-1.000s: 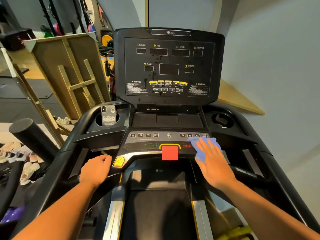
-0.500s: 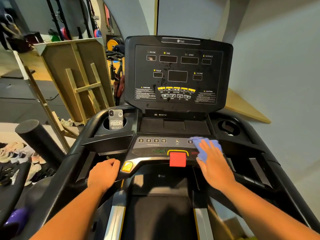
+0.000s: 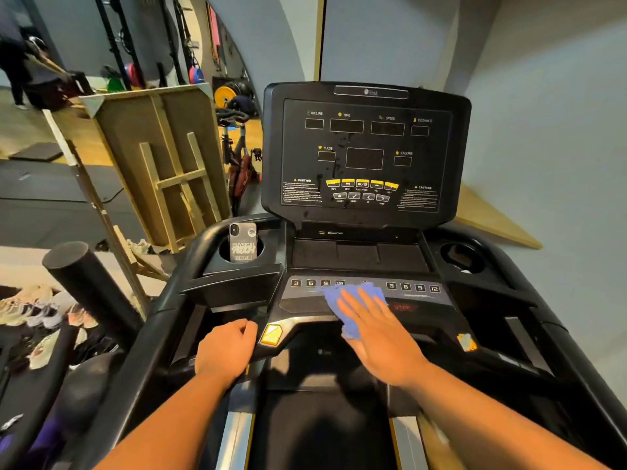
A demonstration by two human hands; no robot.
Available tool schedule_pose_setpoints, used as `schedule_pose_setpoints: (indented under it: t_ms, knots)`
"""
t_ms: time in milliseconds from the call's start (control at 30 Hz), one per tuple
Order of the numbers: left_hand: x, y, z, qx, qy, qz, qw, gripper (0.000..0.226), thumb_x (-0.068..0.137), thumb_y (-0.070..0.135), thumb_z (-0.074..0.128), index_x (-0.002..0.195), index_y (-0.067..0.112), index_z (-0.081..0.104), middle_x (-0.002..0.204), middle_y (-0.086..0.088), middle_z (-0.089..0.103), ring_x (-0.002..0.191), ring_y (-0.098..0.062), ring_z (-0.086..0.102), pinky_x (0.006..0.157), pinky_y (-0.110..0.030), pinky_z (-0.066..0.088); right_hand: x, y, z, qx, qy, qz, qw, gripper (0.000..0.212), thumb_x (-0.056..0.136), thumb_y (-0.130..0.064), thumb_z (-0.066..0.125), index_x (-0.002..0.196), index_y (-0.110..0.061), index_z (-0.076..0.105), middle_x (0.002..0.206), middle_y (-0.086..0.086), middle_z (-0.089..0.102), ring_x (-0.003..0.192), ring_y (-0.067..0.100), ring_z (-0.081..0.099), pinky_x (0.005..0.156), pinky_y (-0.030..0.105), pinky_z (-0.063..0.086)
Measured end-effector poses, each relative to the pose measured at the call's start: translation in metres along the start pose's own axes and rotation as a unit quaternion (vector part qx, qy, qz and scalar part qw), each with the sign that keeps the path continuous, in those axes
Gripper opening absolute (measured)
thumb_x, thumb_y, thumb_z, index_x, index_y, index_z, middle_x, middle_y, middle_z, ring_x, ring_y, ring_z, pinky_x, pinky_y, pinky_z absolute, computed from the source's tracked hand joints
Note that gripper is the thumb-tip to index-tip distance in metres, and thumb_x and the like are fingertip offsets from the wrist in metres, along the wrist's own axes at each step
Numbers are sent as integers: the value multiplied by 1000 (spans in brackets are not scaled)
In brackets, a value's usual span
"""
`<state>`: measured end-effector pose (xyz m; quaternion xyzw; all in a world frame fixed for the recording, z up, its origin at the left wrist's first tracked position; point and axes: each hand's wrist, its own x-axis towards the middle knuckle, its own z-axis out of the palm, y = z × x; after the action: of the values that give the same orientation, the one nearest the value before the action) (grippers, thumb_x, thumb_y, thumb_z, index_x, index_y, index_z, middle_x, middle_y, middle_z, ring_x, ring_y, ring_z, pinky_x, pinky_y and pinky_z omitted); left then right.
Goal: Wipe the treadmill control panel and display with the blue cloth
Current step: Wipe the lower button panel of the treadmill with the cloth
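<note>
The black treadmill display (image 3: 364, 154) stands upright ahead, with dried drip marks down its middle. Below it lies the control panel (image 3: 305, 301) with numbered buttons on both sides. My right hand (image 3: 380, 337) lies flat, fingers spread, pressing the blue cloth (image 3: 339, 300) onto the middle of that panel; the cloth hides the red stop button. To the left, my left hand (image 3: 225, 351) is curled around the left handlebar (image 3: 169, 327), beside a yellow pad (image 3: 271, 334).
A phone (image 3: 242, 242) stands in the left cup holder; the right cup holder (image 3: 461, 256) is open. A wooden frame (image 3: 163, 157) leans at the left. Shoes (image 3: 37, 317) lie on the floor lower left. A grey wall (image 3: 559, 164) is close on the right.
My right hand has slid the blue cloth leftward from the right side of the panel to its middle, covering the red button. My left hand stays on the handlebar. The view shifted.
</note>
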<state>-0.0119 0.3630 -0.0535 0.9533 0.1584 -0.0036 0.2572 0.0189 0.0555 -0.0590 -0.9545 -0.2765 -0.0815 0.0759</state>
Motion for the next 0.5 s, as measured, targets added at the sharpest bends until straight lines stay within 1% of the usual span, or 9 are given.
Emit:
schedule_pose_setpoints:
  t_ms: [67, 133, 233, 300, 333, 367, 400, 433, 500]
  knots:
    - [0, -1, 1, -3, -3, 7, 1000, 41, 100, 38, 38, 72, 19, 61, 69, 2, 67, 67, -16, 62, 69, -34, 54, -19, 30, -6, 42, 37, 122, 991, 65, 103, -41, 46, 158, -24, 17, 167, -5, 14, 155, 18, 7, 124, 43, 14]
    - [1, -2, 1, -12, -8, 14, 1000, 40, 101, 36, 39, 74, 20, 63, 69, 3, 66, 64, -12, 60, 60, -28, 46, -18, 40, -8, 59, 72, 240, 966, 64, 101, -43, 44, 158, -23, 23, 166, 1, 24, 153, 21, 16, 124, 45, 18]
    - [3, -3, -1, 0, -19, 20, 1000, 38, 101, 35, 38, 79, 20, 66, 71, 3, 66, 63, -9, 57, 55, -24, 37, 18, 4, -9, 80, 117, 359, 923, 54, 100, -42, 45, 148, -20, 36, 156, 7, 35, 145, 31, 28, 119, 48, 25]
    - [4, -3, -1, 5, -23, 24, 999, 38, 101, 35, 38, 80, 20, 66, 70, 4, 64, 61, -8, 54, 54, -24, 34, 46, -40, -11, 62, 113, 315, 940, 49, 98, -43, 41, 143, -26, 39, 150, 3, 38, 138, 33, 35, 113, 47, 30]
    - [4, -3, -2, 8, -22, 25, 999, 38, 100, 35, 37, 81, 20, 66, 68, 5, 63, 60, -8, 52, 54, -23, 33, 56, -62, -6, 53, 85, 262, 960, 54, 99, -45, 39, 150, -27, 34, 157, 0, 32, 144, 34, 29, 118, 46, 24]
    - [4, -3, -2, 10, -20, 26, 999, 38, 100, 36, 37, 81, 20, 66, 68, 5, 62, 60, -8, 52, 54, -24, 34, 63, -82, 0, 42, 46, 207, 976, 60, 101, -46, 37, 157, -28, 24, 166, -4, 18, 152, 34, 14, 124, 46, 12]
    - [5, -3, -1, 11, -18, 29, 999, 39, 100, 37, 36, 81, 20, 66, 69, 5, 63, 61, -9, 53, 56, -26, 38, 63, -95, 5, 31, 6, 160, 987, 64, 103, -48, 35, 160, -28, 13, 167, -7, 2, 155, 30, -4, 125, 45, 1]
    - [5, -4, 0, 12, -18, 31, 999, 40, 100, 37, 36, 81, 20, 66, 71, 5, 63, 64, -11, 54, 60, -29, 40, 60, -100, 7, 17, -18, 114, 993, 65, 103, -50, 31, 160, -28, 8, 165, -10, -6, 153, 25, -14, 125, 45, -6]
    - [6, -4, -1, 9, -27, 29, 999, 40, 99, 37, 35, 81, 20, 66, 73, 5, 62, 67, -15, 55, 63, -31, 40, 41, -91, 8, 13, -33, 28, 999, 64, 102, -53, 27, 160, -31, 10, 165, -15, -4, 152, 15, -18, 124, 38, -11]
